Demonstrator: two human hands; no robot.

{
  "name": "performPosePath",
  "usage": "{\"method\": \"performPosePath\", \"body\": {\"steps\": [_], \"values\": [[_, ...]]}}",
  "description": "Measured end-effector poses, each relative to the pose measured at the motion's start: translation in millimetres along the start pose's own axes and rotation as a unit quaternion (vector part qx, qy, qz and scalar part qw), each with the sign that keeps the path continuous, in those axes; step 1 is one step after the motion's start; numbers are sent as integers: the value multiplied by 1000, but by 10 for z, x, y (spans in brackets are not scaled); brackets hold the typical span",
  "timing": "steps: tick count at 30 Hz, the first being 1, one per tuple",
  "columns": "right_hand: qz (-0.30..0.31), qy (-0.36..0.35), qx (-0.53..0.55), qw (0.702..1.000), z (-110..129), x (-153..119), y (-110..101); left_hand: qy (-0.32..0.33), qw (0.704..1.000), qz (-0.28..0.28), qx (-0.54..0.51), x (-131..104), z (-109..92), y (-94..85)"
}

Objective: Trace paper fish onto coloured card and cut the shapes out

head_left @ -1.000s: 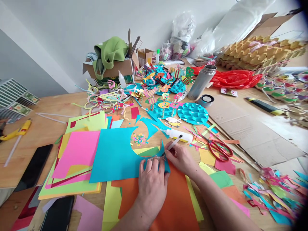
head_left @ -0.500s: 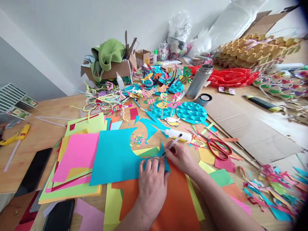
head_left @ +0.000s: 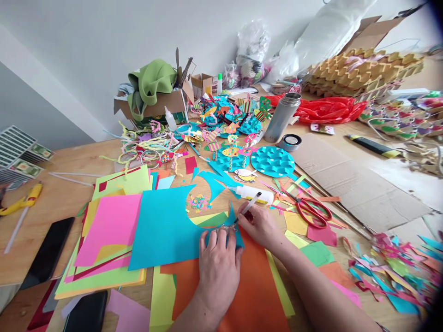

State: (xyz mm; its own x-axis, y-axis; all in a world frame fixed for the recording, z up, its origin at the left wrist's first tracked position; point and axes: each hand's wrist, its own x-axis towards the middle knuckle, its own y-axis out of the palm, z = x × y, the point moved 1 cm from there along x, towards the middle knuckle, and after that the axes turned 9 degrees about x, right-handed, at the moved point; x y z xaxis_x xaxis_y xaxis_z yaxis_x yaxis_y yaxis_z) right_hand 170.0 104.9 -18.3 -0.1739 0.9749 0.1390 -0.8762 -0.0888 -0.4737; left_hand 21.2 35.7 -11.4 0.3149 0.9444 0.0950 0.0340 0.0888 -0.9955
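Hands hold their places, pen at the paper

Over the last second, your view shifts slightly, but your left hand (head_left: 219, 260) and right hand (head_left: 260, 226) keep their places. The left rests spread, pressing the cut blue sheet (head_left: 162, 226) near its right end; the right pinches a pen (head_left: 252, 204), tip beside your left fingertips. The sheet lies well in from the counter's (head_left: 83, 154) far edge, partly over an orange sheet (head_left: 259, 281). The pen work seems to stay at one small spot.
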Motion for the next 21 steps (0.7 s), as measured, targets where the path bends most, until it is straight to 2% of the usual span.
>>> {"method": "performPosePath", "body": {"steps": [21], "values": [[-4,-3,-5,1000,-25,-18,-26,1,1000,7,-4,11,-9,-19]]}}
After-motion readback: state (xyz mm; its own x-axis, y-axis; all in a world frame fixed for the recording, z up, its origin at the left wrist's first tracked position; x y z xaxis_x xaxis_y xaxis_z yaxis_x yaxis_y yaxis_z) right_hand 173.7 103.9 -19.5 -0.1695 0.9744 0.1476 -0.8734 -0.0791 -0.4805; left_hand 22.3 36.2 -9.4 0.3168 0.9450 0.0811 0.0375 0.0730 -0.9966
